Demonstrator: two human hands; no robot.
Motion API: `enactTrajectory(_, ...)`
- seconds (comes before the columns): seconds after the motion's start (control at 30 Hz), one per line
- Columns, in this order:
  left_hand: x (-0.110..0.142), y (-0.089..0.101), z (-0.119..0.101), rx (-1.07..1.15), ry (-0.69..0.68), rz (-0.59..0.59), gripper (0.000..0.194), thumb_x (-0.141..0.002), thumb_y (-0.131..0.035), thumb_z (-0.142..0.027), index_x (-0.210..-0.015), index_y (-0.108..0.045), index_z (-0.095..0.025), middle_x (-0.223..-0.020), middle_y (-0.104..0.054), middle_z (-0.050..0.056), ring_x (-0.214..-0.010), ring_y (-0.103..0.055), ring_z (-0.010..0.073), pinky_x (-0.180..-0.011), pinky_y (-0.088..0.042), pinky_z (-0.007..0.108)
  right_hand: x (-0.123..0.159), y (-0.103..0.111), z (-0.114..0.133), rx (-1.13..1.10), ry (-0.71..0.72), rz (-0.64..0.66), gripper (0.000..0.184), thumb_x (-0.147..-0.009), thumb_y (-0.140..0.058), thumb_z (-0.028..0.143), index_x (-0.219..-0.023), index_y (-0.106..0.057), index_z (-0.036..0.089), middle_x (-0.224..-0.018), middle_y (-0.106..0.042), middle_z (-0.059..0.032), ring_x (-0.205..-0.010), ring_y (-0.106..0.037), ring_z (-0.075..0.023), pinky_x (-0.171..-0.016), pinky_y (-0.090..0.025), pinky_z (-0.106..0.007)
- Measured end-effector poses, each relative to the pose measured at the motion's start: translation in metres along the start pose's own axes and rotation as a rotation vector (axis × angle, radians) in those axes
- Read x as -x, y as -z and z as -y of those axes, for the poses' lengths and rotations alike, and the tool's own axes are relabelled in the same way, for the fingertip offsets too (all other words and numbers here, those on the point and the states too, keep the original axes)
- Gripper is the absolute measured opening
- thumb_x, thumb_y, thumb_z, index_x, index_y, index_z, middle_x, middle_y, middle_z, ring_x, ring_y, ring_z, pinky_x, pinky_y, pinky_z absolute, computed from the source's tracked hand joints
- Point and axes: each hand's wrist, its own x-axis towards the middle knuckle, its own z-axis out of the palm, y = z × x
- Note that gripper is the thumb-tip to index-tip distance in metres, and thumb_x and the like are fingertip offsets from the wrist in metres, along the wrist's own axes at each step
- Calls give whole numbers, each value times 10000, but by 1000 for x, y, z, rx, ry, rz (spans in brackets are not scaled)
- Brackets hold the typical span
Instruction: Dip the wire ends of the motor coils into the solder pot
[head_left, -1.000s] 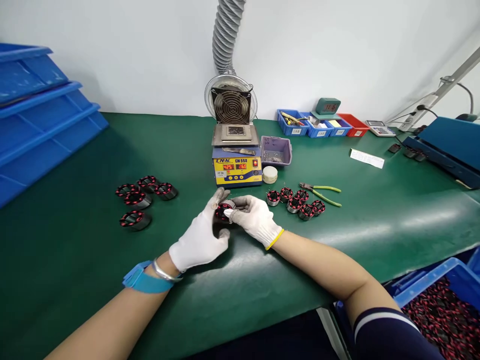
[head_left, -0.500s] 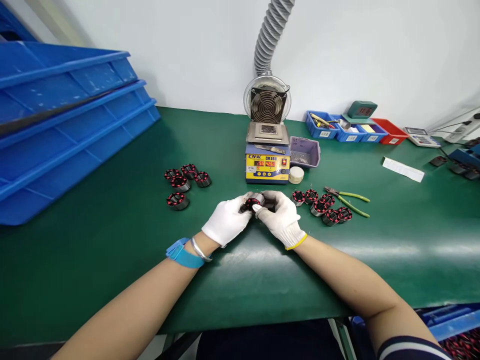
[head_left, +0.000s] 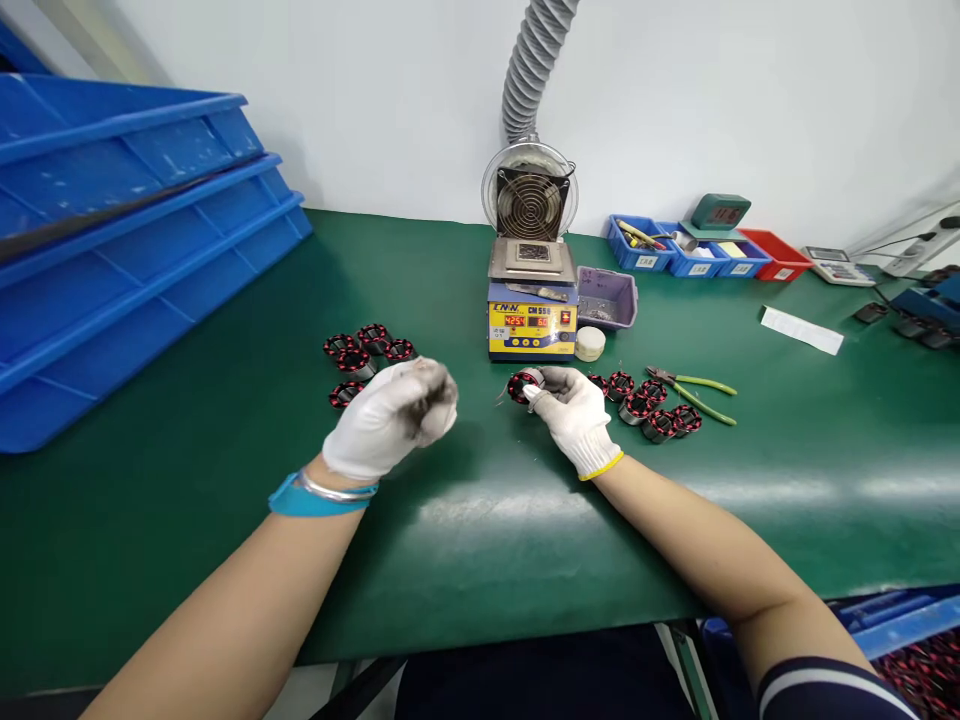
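Observation:
Between the thumb and fingers of my right hand, in a white glove, is a motor stator with a metal ring and black-and-red windings. Thin wire ends stick out on its left side. My left hand, gloved with darkened fingertips, is raised off to the left with its fingers curled together. Whether something small is in them is hidden. Just beyond it stands a group of stators, partly covered by the hand. Several more stators stand to the right of my right hand.
A solder pot with a fan and duct stands ahead, beside a purple bin and a round white tin. Green-handled cutters lie right. Stacked blue crates fill the left; small bins line the wall.
My left hand has let go of the stator and moved left and up, its fingers curled. My right hand still holds the stator, now turned with its wire ends showing.

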Motion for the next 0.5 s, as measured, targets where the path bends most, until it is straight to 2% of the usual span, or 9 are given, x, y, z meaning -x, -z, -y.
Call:
enactTrajectory(0.07, -5, -4, 8, -58, -14, -104, 470, -783, -494, -621, -774, -581, -160, -538, -560, 24, -425, -496, 130, -396, -357, 242, 2, -1, 1, -8, 7, 10, 371, -606, -746, 336, -910, -617, 168, -877, -705, -55, -712, -655, -161, -672, -555, -316)
enactTrajectory(0.1, -7, -8, 14, -118, -2, -112, 516, -794, -478, -645, -842, -581, -142, -609, -596, 41, -473, -534, 137, -404, -367, 234, 3, -2, 0, -12, 10, 21, 370, -613, -745, 337, -916, -619, 167, -883, -705, -56, -717, -655, -161, -676, -553, -313)
enactTrajectory(0.23, -10, -28, 31, -249, 18, -46, 610, -785, -462, -702, -946, -558, -122, -729, -629, 57, -557, -578, 140, -444, -409, 224, 6, -4, -3, 3, -14, 52, 377, -643, -742, 369, -935, -633, 156, -886, -702, -59, -750, -652, -156, -709, -542, -297)
enactTrajectory(0.37, -10, -34, 37, -77, 122, -132, 662, -803, -388, -724, -994, -560, -115, -739, -639, 62, -576, -596, 146, -462, -419, 222, 3, -2, -6, -37, -132, 72, 414, -675, -711, 451, -957, -636, 157, -809, -684, -36, -673, -629, -135, -692, -532, -294)
enactTrajectory(0.5, -12, -34, 37, 157, 229, -27, 587, -794, -483, -640, -1056, -554, -119, -825, -657, 78, -635, -622, 159, -479, -432, 224, -2, -2, -8, -188, -230, 112, 417, -682, -698, 453, -979, -607, 174, -828, -676, -30, -702, -644, -142, -733, -539, -316)
